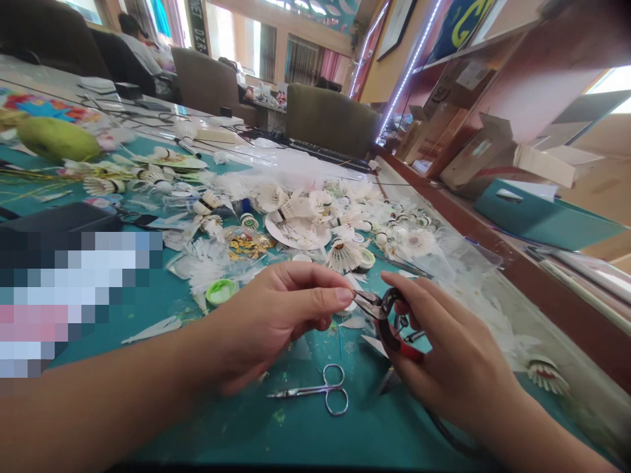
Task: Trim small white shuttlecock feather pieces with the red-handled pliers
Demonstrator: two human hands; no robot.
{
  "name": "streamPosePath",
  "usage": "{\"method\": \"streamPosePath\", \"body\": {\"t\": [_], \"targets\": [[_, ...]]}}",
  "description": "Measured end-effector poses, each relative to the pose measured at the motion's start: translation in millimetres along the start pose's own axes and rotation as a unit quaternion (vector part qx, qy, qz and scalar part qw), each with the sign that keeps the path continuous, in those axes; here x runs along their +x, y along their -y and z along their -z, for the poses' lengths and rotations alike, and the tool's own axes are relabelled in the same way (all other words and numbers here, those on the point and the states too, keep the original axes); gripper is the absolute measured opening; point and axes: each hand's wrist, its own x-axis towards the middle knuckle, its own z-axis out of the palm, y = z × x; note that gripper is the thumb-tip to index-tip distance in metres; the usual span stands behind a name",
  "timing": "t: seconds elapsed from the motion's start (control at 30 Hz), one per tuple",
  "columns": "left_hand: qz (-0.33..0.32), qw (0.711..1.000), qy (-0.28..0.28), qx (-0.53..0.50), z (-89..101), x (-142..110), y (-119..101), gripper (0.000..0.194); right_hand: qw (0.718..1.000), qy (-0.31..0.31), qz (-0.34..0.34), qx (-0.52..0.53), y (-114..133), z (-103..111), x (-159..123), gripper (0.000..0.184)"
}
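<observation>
My left hand [276,318] is closed, thumb and forefinger pinched together at the tips. Whatever lies between them is too small to make out. My right hand [453,345] is wrapped round a pair of pliers [375,307] with dark and red handles. The pliers' narrow jaws point left and meet the fingertips of my left hand. Below both hands, small metal scissors [335,389] lie on the green mat [236,427], blades to the left. A small pot of green paste [220,291] stands just beyond my left wrist.
Feather shuttlecocks [342,253], loose feathers and plastic bags spread across the table beyond my hands. Gold-coloured pieces [246,243] lie in a clear bag. One shuttlecock [547,376] sits at the far right. A green fruit [58,139] is at the left; a teal box [542,213] stands right.
</observation>
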Motion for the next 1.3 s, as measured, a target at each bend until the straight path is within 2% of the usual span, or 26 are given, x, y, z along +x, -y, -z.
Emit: {"method": "streamPosePath", "body": {"t": [0.47, 0.97, 1.3], "targets": [[0.027, 0.999, 0.007, -0.028, -3.3, -0.5, -3.8, 0.026, 1.000, 0.012, -0.002, 0.003, 0.8, -1.5, -1.5, 0.041], [0.027, 0.999, -0.009, -0.019, -3.9, -1.2, -3.3, 0.030, 1.000, 0.006, -0.001, 0.010, 1.9, -2.0, -0.9, 0.039], [0.036, 0.999, 0.001, -0.016, -1.1, -2.6, -0.4, 0.028, 1.000, 0.008, 0.004, 0.006, 0.2, -2.8, -2.3, 0.037]]}}
